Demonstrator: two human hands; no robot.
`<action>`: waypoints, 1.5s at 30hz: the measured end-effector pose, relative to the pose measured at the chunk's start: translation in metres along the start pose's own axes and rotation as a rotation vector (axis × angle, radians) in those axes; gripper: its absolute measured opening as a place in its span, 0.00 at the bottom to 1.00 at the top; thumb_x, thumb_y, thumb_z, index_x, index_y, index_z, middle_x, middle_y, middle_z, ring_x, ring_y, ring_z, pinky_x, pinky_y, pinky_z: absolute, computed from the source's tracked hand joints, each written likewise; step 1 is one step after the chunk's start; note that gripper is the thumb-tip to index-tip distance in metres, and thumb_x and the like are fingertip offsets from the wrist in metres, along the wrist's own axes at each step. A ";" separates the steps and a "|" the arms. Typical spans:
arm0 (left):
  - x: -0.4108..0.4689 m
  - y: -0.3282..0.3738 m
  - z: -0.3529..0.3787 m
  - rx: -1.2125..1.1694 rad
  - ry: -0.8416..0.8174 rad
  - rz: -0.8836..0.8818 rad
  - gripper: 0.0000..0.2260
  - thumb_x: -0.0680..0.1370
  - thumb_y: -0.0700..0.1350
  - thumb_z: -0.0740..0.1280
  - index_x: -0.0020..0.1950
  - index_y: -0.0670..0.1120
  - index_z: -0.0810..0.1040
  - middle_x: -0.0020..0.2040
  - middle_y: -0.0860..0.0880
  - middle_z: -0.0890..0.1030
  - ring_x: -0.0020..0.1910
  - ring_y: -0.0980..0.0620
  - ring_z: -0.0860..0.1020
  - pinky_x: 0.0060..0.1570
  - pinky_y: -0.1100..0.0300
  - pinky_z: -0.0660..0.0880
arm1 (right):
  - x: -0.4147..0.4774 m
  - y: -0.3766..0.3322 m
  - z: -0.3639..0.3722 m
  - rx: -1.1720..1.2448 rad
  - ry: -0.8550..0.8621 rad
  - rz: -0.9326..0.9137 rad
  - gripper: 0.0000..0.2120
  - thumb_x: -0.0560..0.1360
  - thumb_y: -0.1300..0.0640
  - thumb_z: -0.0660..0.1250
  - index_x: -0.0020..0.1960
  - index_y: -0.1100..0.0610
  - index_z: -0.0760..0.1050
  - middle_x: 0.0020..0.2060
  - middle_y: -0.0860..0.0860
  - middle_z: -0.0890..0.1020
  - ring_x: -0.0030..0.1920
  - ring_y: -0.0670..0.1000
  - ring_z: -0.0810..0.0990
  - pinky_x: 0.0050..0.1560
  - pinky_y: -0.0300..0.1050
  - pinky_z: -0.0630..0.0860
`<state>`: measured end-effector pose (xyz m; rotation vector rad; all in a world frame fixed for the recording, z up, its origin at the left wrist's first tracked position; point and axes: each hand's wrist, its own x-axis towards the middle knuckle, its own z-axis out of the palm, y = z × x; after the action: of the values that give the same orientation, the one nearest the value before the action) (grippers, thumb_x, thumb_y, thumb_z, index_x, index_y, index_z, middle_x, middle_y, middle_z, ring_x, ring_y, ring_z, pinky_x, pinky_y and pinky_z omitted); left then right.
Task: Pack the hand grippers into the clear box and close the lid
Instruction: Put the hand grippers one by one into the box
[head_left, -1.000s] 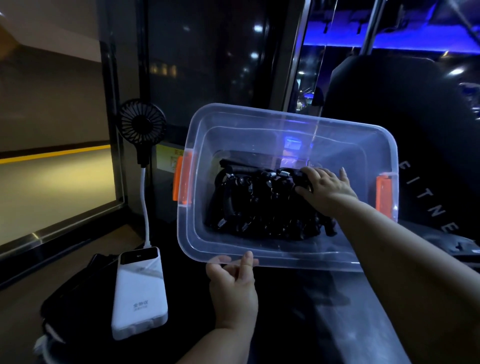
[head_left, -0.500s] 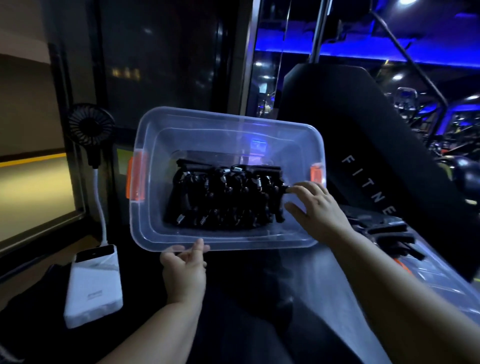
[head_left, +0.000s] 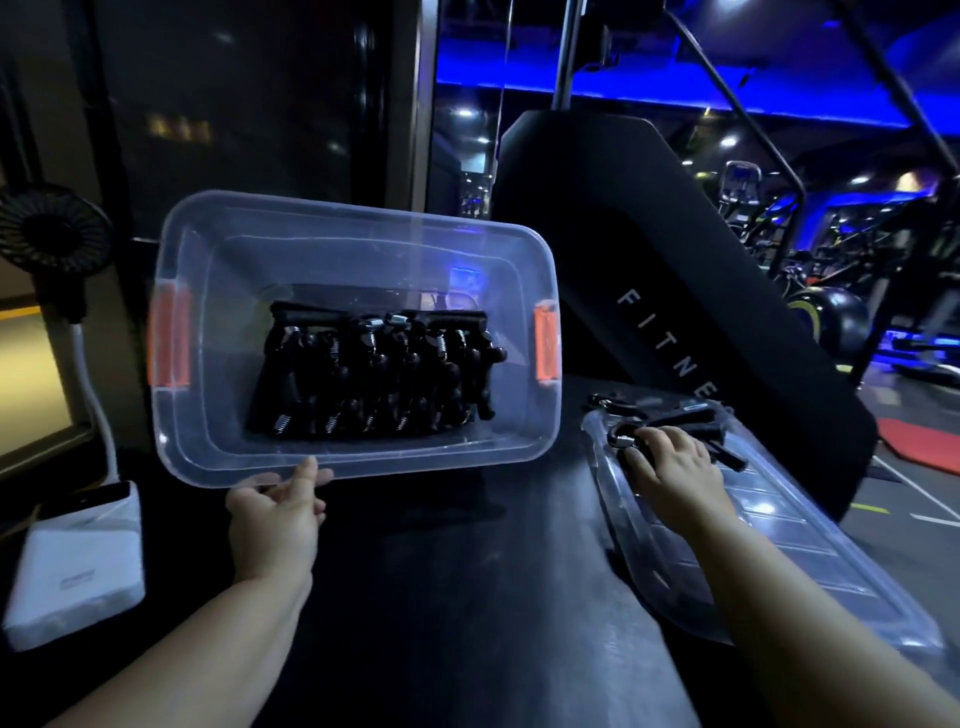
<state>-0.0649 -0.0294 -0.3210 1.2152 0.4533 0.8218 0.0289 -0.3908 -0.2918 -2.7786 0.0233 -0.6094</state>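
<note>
Head: fan (head_left: 52, 228), power bank (head_left: 78, 566) beside box (head_left: 332, 213)

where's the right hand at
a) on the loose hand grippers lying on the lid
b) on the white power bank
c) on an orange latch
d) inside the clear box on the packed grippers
a: the right hand is on the loose hand grippers that lie on the lid, to the right of the clear box and outside it.
</note>
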 end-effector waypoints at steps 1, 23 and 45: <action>0.000 0.000 0.000 -0.006 -0.001 0.005 0.12 0.80 0.45 0.65 0.56 0.43 0.63 0.40 0.50 0.82 0.28 0.57 0.71 0.31 0.64 0.70 | 0.001 0.002 0.000 -0.001 -0.029 0.039 0.22 0.79 0.42 0.56 0.70 0.47 0.66 0.71 0.50 0.66 0.71 0.55 0.61 0.67 0.53 0.63; 0.001 0.000 0.000 0.020 -0.003 0.026 0.11 0.80 0.46 0.64 0.56 0.42 0.65 0.40 0.50 0.82 0.32 0.55 0.72 0.35 0.62 0.71 | 0.033 -0.002 0.011 -0.445 -0.048 0.079 0.26 0.75 0.33 0.53 0.65 0.47 0.69 0.63 0.50 0.70 0.66 0.55 0.62 0.61 0.54 0.61; -0.002 0.001 -0.001 0.021 0.002 0.006 0.12 0.80 0.46 0.65 0.55 0.42 0.64 0.39 0.52 0.82 0.30 0.56 0.72 0.33 0.63 0.71 | -0.010 -0.010 -0.003 -0.339 -0.186 0.030 0.25 0.73 0.30 0.56 0.63 0.42 0.71 0.60 0.54 0.71 0.63 0.57 0.70 0.61 0.54 0.64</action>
<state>-0.0665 -0.0301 -0.3207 1.2354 0.4611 0.8250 0.0187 -0.3815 -0.2906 -3.1448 0.1406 -0.3643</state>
